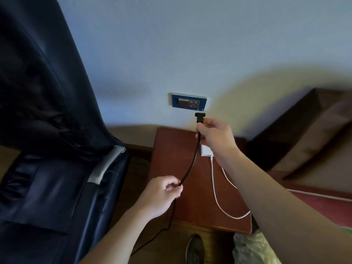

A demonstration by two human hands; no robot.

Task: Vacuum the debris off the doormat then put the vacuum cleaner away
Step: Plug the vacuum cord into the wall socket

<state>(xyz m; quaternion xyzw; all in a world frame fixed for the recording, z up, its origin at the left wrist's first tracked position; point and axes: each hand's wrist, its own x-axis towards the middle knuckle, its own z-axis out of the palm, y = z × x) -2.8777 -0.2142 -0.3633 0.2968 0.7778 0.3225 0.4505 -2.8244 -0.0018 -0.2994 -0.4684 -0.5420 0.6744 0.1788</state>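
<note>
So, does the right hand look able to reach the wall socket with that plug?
Probably yes: the right hand holds the plug just below the socket, nothing lies between them, and the cord curves loosely.

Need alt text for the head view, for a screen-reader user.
The right hand holds a black plug just below a blue wall socket, not inserted; the left hand pinches its black cord lower down. A white charger lies on a reddish wooden table beneath.

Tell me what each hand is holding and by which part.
Both hold the thin black power cord: the right hand grips it just below its black plug; the left hand pinches it farther down.
</note>
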